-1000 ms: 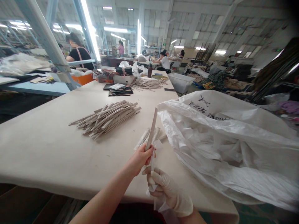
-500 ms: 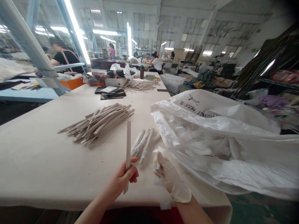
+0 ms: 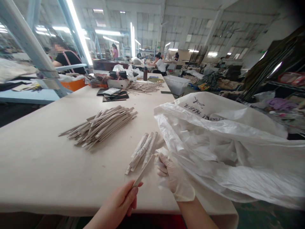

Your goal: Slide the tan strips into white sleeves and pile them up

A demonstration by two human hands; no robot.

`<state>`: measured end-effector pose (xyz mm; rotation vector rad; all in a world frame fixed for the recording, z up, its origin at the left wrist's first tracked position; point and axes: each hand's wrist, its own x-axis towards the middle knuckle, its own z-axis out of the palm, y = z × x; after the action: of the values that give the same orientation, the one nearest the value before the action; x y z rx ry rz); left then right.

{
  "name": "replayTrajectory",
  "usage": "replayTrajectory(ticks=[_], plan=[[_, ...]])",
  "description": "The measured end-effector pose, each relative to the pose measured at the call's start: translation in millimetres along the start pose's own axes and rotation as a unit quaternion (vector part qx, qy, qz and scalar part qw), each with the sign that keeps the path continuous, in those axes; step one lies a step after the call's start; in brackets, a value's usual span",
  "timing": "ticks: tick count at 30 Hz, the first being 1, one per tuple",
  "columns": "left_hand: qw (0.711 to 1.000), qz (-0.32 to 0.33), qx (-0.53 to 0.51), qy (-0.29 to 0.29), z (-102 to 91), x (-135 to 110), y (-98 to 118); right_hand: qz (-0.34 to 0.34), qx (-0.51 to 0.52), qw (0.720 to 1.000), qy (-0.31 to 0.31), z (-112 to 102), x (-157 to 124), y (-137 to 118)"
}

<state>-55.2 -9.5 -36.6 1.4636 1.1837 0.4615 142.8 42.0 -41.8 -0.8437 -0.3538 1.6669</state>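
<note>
Between the thumb and fingers of my bare left hand (image 3: 126, 195) is a flat beige strip (image 3: 144, 170), tilted up to the right. Its far tip reaches my right hand (image 3: 166, 171), which wears a pale thin glove. The gloved fingers are closed on a thin white sheet (image 3: 162, 150), partly hidden by the hand; whether they also pinch the strip's tip I cannot tell. Just beyond my hands lie several strips wrapped in white (image 3: 143, 149). Farther left is a heap of bare beige strips (image 3: 102, 125).
A large white plastic bag (image 3: 214, 143) with white sheets in it covers the table's right side. Toward the back of the pale table (image 3: 47, 159) are black flat pieces (image 3: 114, 95), more strips and a dark bottle (image 3: 145, 73). Other people sit or stand farther off.
The strip in my left hand has swung from upright to a slant, its far end now at my gloved right hand. My left hand has come slightly lower.
</note>
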Motion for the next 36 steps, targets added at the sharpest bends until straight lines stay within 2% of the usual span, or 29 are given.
replayTrajectory(ticks=[4,9,14,17,21,26,30,36], plan=[[0.998,-0.013,0.057,-0.005,8.0,-3.8,1.4,-0.029,0.011,0.999,0.031,8.7,1.2,-0.6],[0.997,-0.003,0.078,0.021,12.2,3.2,-0.1,-0.032,0.029,0.998,0.055,15.9,-0.9,-1.3],[0.996,-0.009,0.077,0.035,13.7,3.0,-1.5,-0.066,0.004,0.993,0.095,19.7,-1.8,3.0],[0.998,-0.015,0.05,0.025,16.7,3.3,-5.0,-0.081,-0.015,0.989,0.119,20.0,-3.9,7.8],[0.999,-0.035,-0.013,-0.014,15.7,5.5,-4.9,-0.076,-0.075,0.987,0.117,10.5,-7.8,16.6],[0.991,-0.082,-0.077,-0.07,5.4,-1.4,11.2,-0.085,-0.154,0.979,0.107,-3.3,-10.8,20.7],[0.99,-0.091,-0.078,-0.079,2.9,-7.6,17.0,-0.085,-0.18,0.975,0.099,-3.2,-12.1,16.9],[0.99,-0.08,-0.086,-0.075,8.5,-5.5,7.7,-0.091,-0.171,0.976,0.1,-3.6,-12.1,15.1]])
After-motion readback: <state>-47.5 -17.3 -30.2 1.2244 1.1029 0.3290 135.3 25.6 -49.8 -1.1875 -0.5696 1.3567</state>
